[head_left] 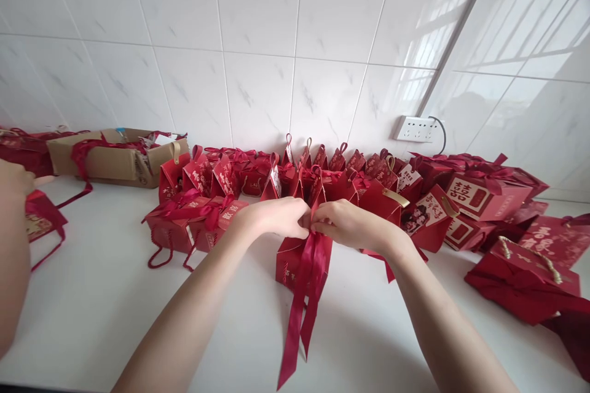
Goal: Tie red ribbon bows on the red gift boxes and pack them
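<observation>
The red box (284, 263) stands on the white table (221, 344), just under the person's two hands and between the forearms. Its dark red ribbon (304, 295) is gathered at the top, right where the fingers meet, and two long tails hang down the near side (one reaches well past the box's lower edge onto the tabletop). The left hand (288, 217) and the right hand (334, 221) come together over the box, thumbs and fingertips pinching the ribbon from either side. The box itself lies below the grip.

Just left of the box sit rope-handled boxes (173, 227); behind the hands, a crowd of looped boxes (225, 178) lines the tiled wall (258, 12). To the right, more boxes (488, 193) are stacked, near a socket strip (417, 129). Farther left is an open carton (96, 163), beside another person's arm (13, 258) (partly cut off).
</observation>
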### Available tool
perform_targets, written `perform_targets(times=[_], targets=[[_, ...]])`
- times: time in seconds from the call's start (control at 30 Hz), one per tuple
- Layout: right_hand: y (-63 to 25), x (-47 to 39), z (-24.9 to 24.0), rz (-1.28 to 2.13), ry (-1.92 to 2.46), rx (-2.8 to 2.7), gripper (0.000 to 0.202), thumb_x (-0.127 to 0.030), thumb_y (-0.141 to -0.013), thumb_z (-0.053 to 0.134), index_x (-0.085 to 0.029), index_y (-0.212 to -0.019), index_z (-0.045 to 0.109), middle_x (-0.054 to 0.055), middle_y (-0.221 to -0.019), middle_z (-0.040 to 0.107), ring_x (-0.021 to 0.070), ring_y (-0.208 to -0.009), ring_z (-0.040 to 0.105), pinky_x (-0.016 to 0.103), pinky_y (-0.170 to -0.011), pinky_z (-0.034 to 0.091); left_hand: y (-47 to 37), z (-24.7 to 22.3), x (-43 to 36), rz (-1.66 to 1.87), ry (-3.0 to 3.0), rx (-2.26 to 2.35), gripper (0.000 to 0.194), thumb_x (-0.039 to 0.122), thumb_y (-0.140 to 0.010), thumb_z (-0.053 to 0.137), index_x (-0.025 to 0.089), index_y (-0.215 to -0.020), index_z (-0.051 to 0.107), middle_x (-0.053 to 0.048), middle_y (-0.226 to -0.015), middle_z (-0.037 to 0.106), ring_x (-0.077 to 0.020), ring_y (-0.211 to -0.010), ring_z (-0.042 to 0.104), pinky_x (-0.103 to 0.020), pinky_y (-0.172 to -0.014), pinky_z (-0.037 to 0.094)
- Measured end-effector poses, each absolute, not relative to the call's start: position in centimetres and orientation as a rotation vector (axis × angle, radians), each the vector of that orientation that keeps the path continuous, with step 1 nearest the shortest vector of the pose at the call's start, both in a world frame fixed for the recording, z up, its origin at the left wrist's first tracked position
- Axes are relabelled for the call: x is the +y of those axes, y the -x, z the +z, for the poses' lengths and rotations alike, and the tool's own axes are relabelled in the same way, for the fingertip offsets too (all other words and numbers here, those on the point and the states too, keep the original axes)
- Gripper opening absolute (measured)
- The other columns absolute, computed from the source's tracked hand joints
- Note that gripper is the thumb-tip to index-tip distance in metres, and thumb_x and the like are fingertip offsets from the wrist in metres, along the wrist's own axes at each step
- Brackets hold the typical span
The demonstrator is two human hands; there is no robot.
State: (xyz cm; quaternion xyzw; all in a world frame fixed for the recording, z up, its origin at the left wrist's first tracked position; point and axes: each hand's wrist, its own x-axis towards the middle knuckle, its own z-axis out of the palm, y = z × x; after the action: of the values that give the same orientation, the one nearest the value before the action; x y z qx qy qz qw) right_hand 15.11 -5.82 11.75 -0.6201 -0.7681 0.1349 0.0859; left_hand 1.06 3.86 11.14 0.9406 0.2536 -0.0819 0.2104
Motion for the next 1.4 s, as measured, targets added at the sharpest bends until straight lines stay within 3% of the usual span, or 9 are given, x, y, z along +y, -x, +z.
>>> perform_targets(times=[0.47,0.6,0.87,1.03,1.23,1.4], targets=[[-15.0,-6.3,12.0,0.420,1.965,-2.213,0.015,-0.011,-0.075,0.048,-0.017,-0.061,0.050,-0.003,-0.057,0.051,0.0066,-0.045,0.041,0.024,-0.043,0.021,-0.6,11.5,3.8,-0.244,-2.612,0.835,0.012,0.031,-0.065,0.048,0.021,-0.072,0.050,0.002,-0.064,0.051,-0.0112,-0.049,0.039,-0.026,-0.043,0.021],[-14.8,-5.8,11.6,0.429,1.913,-2.249,0.008,-0.014,-0.076,0.050,-0.018,-0.071,0.055,-0.002,-0.061,0.055,0.0084,-0.050,0.046,0.023,-0.044,0.025,-0.6,11.5,3.8,-0.253,-2.619,0.846,0.012,0.031,-0.066,0.048,0.021,-0.072,0.049,0.001,-0.064,0.051,-0.0114,-0.049,0.039,-0.026,-0.045,0.021],[-15.1,-6.3,12.1,0.350,1.961,-2.259,0.017,-0.017,-0.083,0.049,-0.017,-0.067,0.055,-0.001,-0.061,0.055,0.0084,-0.051,0.044,0.024,-0.047,0.028,-0.3,11.9,3.3,-0.254,-2.618,0.887,0.009,0.030,-0.064,0.050,0.022,-0.068,0.051,0.003,-0.059,0.046,-0.0109,-0.046,0.035,-0.027,-0.045,0.022],[-15.1,-6.5,12.4,0.389,1.786,-2.266,0.020,-0.011,-0.085,0.044,-0.018,-0.083,0.063,0.002,-0.079,0.064,0.0102,-0.064,0.055,0.022,-0.054,0.035,-0.7,11.7,3.0,-0.138,-2.619,0.781,0.009,0.031,-0.068,0.050,0.022,-0.069,0.049,0.003,-0.061,0.048,-0.0107,-0.046,0.035,-0.027,-0.044,0.021],[-16.2,-6.9,12.6,0.466,1.961,-2.158,0.015,-0.019,-0.085,0.048,-0.018,-0.074,0.056,-0.003,-0.058,0.053,0.0065,-0.043,0.042,0.022,-0.043,0.027,-0.1,11.8,3.7,-0.079,-2.608,0.856,0.013,0.034,-0.070,0.052,0.021,-0.068,0.055,0.001,-0.063,0.053,-0.0109,-0.047,0.038,-0.027,-0.045,0.024],[-15.8,-6.9,12.8,0.460,1.923,-2.175,0.016,-0.016,-0.084,0.046,-0.018,-0.070,0.052,-0.004,-0.057,0.050,0.0051,-0.042,0.039,0.020,-0.041,0.026,-0.5,11.9,3.0,-0.032,-2.609,0.819,0.014,0.033,-0.072,0.050,0.021,-0.077,0.056,0.000,-0.071,0.059,-0.0118,-0.051,0.046,-0.025,-0.045,0.026]])
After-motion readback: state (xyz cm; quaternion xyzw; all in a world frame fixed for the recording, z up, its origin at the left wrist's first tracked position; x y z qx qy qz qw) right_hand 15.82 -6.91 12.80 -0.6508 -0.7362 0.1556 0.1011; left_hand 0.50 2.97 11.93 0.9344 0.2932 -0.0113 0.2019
